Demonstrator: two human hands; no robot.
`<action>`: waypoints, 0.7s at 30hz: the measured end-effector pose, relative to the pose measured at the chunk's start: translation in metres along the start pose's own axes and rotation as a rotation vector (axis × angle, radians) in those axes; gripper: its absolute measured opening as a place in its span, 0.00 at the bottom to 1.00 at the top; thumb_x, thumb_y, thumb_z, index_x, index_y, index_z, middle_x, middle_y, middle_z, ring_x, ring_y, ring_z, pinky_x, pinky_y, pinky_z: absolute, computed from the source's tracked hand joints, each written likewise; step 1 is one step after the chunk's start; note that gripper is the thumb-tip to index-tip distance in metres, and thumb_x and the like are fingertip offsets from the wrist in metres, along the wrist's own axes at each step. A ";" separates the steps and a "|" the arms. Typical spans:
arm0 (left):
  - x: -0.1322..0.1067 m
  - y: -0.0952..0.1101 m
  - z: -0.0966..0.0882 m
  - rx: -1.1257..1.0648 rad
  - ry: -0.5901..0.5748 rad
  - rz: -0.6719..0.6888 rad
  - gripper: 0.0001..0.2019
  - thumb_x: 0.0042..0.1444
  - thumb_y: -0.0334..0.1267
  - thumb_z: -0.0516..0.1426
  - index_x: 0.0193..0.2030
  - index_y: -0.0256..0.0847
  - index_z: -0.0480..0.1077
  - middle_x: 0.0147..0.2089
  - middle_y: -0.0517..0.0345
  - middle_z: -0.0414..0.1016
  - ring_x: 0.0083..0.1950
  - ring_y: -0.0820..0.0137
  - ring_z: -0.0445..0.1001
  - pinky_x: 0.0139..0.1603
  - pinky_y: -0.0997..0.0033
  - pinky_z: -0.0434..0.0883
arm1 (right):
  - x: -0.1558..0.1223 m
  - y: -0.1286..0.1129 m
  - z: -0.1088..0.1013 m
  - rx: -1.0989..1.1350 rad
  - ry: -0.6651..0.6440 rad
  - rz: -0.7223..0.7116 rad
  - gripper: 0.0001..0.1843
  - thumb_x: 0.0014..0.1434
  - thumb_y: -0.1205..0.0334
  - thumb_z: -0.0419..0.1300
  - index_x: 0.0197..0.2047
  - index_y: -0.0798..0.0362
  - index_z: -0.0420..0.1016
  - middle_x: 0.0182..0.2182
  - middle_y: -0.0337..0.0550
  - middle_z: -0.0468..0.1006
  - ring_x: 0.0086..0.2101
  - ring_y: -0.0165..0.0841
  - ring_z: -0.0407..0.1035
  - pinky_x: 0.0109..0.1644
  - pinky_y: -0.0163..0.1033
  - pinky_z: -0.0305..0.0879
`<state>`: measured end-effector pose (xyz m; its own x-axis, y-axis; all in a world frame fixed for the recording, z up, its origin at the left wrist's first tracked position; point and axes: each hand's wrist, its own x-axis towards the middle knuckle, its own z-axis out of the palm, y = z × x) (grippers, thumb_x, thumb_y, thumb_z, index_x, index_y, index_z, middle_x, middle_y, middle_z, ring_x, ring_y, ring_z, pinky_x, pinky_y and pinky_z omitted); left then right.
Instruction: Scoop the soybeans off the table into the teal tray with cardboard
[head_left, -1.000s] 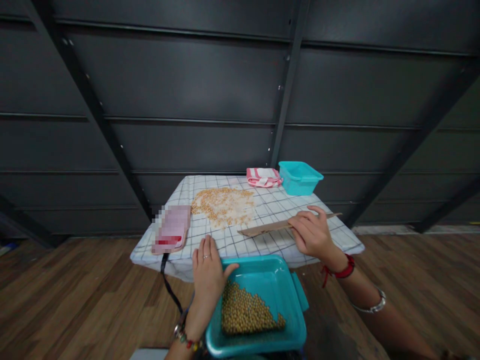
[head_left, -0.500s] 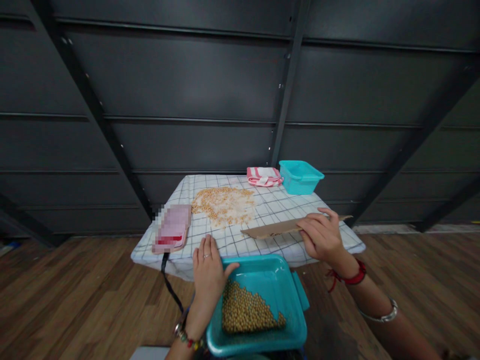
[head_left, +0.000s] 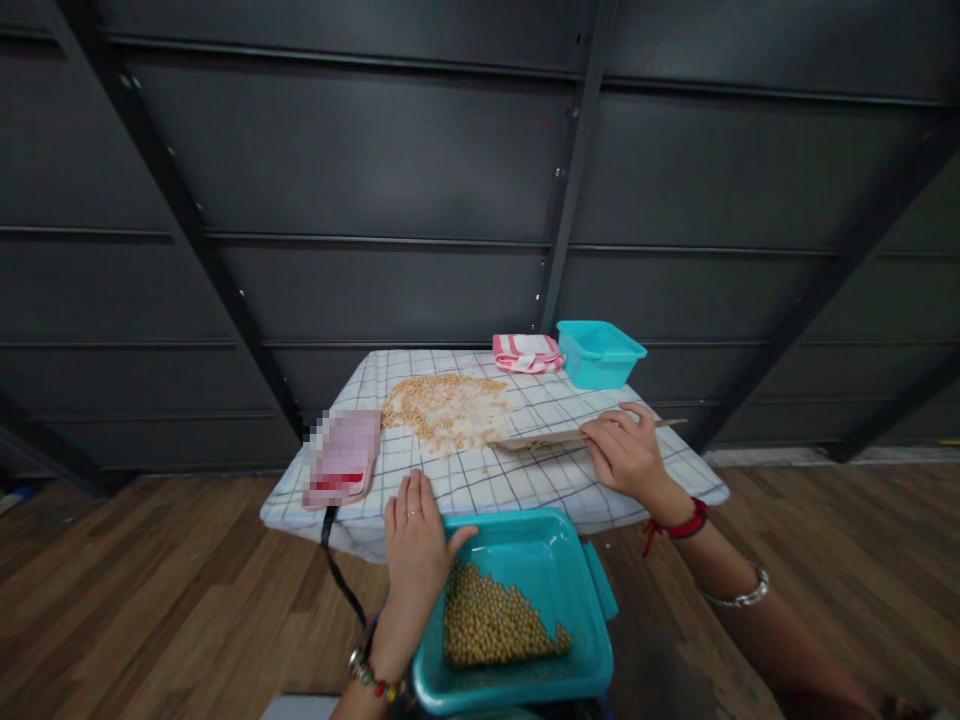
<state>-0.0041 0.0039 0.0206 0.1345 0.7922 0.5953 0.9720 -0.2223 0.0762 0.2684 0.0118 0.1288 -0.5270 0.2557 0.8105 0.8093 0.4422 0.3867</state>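
Observation:
My right hand [head_left: 624, 447] grips a flat strip of cardboard [head_left: 536, 440] by its upper edge, holding it low over the checked cloth. The strip's left end is close to a spread of yellow beans [head_left: 431, 400] mixed with white grains [head_left: 469, 408]. Flat and with fingers stretched out, my left hand [head_left: 415, 540] lies at the table's front edge, its thumb at the rim of a teal tub [head_left: 555, 575]. Inside that tub, a heap of yellow-brown beans [head_left: 495, 620] fills the near left part.
A checked cloth [head_left: 442, 490] covers the table. On its left lies a pink phone [head_left: 352, 440], partly pixelated, with a black strap [head_left: 341, 570]. At the back are a folded red-and-white cloth [head_left: 527, 353] and a turquoise basket [head_left: 600, 360]. A dark panelled wall [head_left: 390, 150] stands behind.
My right hand has moved slightly left and away from me with the cardboard, which now stands more edge-on near the beans. My left hand stays in place.

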 end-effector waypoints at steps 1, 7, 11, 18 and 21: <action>0.000 0.000 0.000 -0.003 0.001 0.001 0.41 0.50 0.63 0.42 0.56 0.23 0.59 0.56 0.30 0.64 0.58 0.50 0.61 0.54 0.49 0.60 | 0.001 0.001 0.000 0.004 0.011 0.004 0.10 0.51 0.74 0.50 0.35 0.53 0.68 0.24 0.40 0.73 0.30 0.33 0.65 0.45 0.46 0.55; 0.001 0.000 0.002 -0.013 -0.005 -0.004 0.42 0.50 0.63 0.42 0.56 0.23 0.58 0.56 0.30 0.64 0.58 0.51 0.61 0.55 0.50 0.60 | 0.004 0.001 -0.012 0.033 0.048 0.049 0.09 0.52 0.73 0.50 0.35 0.52 0.67 0.24 0.39 0.73 0.30 0.33 0.65 0.45 0.47 0.56; 0.002 0.000 0.001 -0.007 -0.020 0.001 0.42 0.50 0.63 0.42 0.56 0.22 0.58 0.57 0.29 0.63 0.59 0.50 0.60 0.55 0.49 0.60 | 0.005 -0.006 -0.014 0.089 -0.008 0.016 0.09 0.53 0.72 0.50 0.35 0.52 0.66 0.25 0.38 0.73 0.29 0.33 0.66 0.46 0.47 0.56; 0.002 0.001 0.003 0.013 0.016 0.014 0.45 0.49 0.65 0.40 0.55 0.19 0.59 0.56 0.28 0.63 0.58 0.49 0.61 0.54 0.48 0.60 | -0.001 -0.012 -0.018 0.139 -0.054 -0.025 0.08 0.53 0.73 0.50 0.36 0.53 0.65 0.26 0.40 0.75 0.30 0.33 0.66 0.46 0.48 0.56; 0.003 0.000 0.007 0.010 0.037 0.001 0.45 0.49 0.65 0.39 0.55 0.21 0.59 0.56 0.29 0.63 0.58 0.50 0.61 0.55 0.49 0.60 | -0.005 -0.012 -0.027 0.184 -0.066 -0.019 0.08 0.53 0.71 0.50 0.36 0.52 0.66 0.27 0.39 0.75 0.31 0.33 0.66 0.46 0.48 0.56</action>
<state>-0.0020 0.0099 0.0168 0.1287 0.7703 0.6245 0.9738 -0.2174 0.0675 0.2683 -0.0187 0.1318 -0.5628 0.2989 0.7707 0.7411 0.5954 0.3102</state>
